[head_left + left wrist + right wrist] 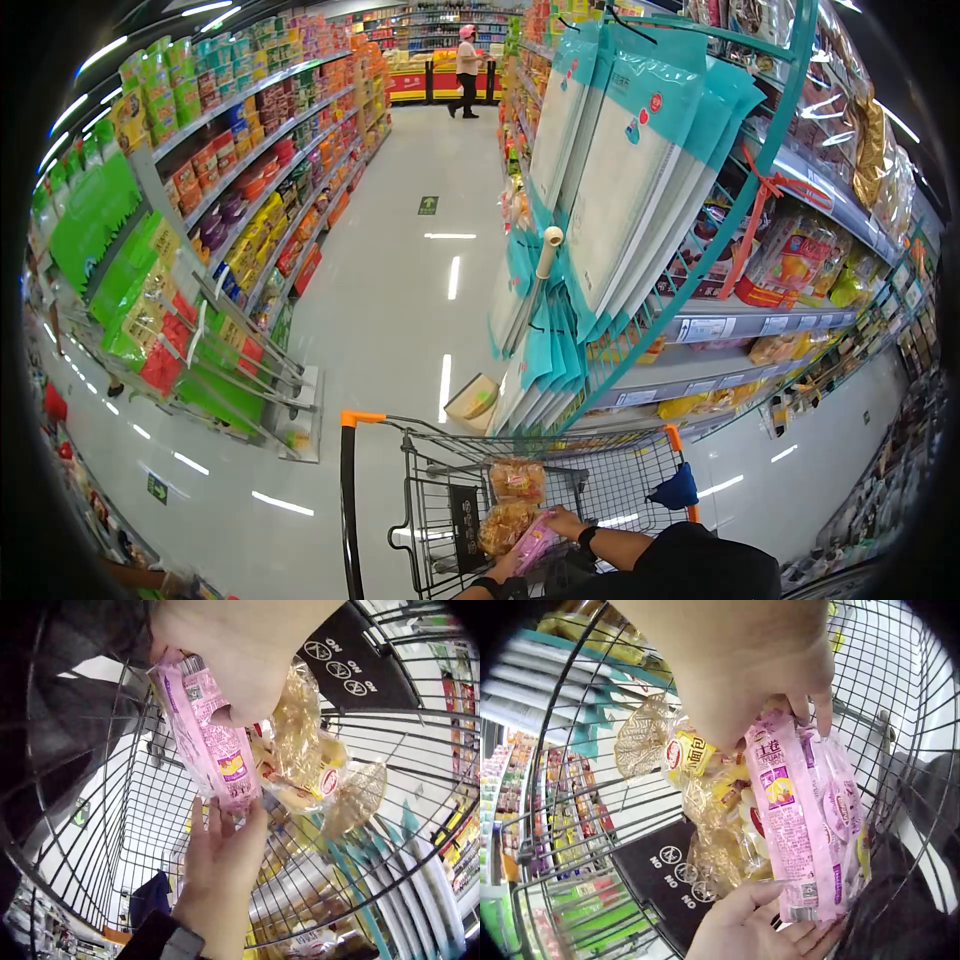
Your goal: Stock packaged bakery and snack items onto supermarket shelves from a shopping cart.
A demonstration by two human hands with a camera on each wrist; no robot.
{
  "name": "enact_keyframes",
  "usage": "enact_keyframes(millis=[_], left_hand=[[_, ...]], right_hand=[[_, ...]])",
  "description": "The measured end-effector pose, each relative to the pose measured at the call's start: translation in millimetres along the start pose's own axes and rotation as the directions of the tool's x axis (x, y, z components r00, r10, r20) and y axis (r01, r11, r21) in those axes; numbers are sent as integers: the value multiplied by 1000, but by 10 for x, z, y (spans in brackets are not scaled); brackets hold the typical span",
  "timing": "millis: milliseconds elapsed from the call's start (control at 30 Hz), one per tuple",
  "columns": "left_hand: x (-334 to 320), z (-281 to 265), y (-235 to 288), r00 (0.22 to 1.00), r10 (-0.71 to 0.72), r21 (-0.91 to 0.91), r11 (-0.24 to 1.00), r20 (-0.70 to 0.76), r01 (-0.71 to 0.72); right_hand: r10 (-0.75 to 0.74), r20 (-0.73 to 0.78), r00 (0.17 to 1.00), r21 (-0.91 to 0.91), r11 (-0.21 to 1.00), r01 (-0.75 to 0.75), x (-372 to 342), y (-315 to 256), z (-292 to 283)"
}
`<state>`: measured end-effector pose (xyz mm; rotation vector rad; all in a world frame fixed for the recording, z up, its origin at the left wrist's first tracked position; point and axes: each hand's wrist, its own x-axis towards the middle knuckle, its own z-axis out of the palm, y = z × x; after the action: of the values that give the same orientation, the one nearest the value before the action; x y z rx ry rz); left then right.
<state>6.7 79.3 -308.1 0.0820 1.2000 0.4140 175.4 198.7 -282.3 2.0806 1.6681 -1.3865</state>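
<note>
Both hands hold a pink plastic pack of Swiss rolls [799,817] over the wire shopping cart [415,470]. My left hand [503,567] grips its near end, thumb on top and fingers beneath, as the right wrist view shows. At the far end, my right hand [568,522] pinches the pack with its fingers. Beside the pack lies a bag of bread [508,528] in clear, gold-patterned wrapping. Another bread bag [517,481] sits just beyond it in the cart. The printed back of the pack [217,742] faces the left wrist camera.
A black sign [465,527] hangs on the cart's left side, and a blue cloth-like thing [675,488] on its right. Tall teal-and-white packages [640,150] hang on a rack ahead right. Snack shelves [250,150] line the left. A person [466,72] stands down the aisle.
</note>
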Motion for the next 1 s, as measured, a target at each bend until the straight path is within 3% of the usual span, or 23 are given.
enact_keyframes(millis=[100, 200, 233, 267, 333, 400, 433, 467, 533, 567, 667, 767, 867, 933, 967, 1000], left_hand=[[-25, -50, 37, 998, -60, 36, 998, 14, 60], [-75, -156, 39, 995, -93, 63, 994, 22, 92], [-68, -264, 56, 992, -81, 98, 993, 92, 72], [45, -286, -28, 993, -40, 78, 996, 109, 32], [249, -300, -164, 990, 51, 49, 997, 131, -58], [67, -209, -128, 991, 116, 48, 992, 61, -119], [-3, -148, -137, 991, 131, 81, 988, 0, -131], [69, -142, -176, 988, 144, 128, 982, -56, -136], [425, -216, -367, 979, 206, 150, 967, 2, -204], [455, -209, -409, 972, 232, 165, 958, 34, -234], [476, -80, -571, 926, 371, 172, 919, -73, -354], [836, 76, -811, 853, 517, -40, 853, -73, -520], [490, 245, -676, 856, 515, 451, 775, -43, -443], [971, 263, -670, 840, 514, 804, 418, 175, -424], [823, 413, -720, 806, 580, 712, 517, 117, -475], [569, 572, -561, 781, 620, 610, 592, 72, -526]], right_hand=[[-32, 57, 998, -30, 999, 34, -216, -135, -153], [50, 146, 988, -35, 998, -45, -91, -58, -158], [42, 120, 992, -144, 989, -24, -21, -57, -131], [-82, 146, 986, -154, 983, 105, 230, 212, 18], [-12, 151, 988, -179, 983, 39, 193, 142, 5], [-62, 155, 986, -99, 992, 78, 438, 386, 160], [-145, 146, 979, -168, 971, 169, 296, 279, 107], [-95, 132, 987, -165, 979, 117, 262, 228, 98], [20, 93, 995, -142, 990, -7, 150, 151, 63], [31, 68, 997, -212, 977, -16, 71, 71, 30], [-160, 86, 983, -215, 961, 175, 4, 119, -51], [9, 364, 932, 272, 955, -115, 7, 239, -140], [39, 448, 893, 475, 836, -275, 189, 533, -189], [-65, 462, 885, 329, 939, -103, 454, 851, -182], [-327, 678, 658, 579, 789, -205, 902, 1306, -41], [-535, 781, 321, 622, 629, -466, 1367, 1756, 100]])
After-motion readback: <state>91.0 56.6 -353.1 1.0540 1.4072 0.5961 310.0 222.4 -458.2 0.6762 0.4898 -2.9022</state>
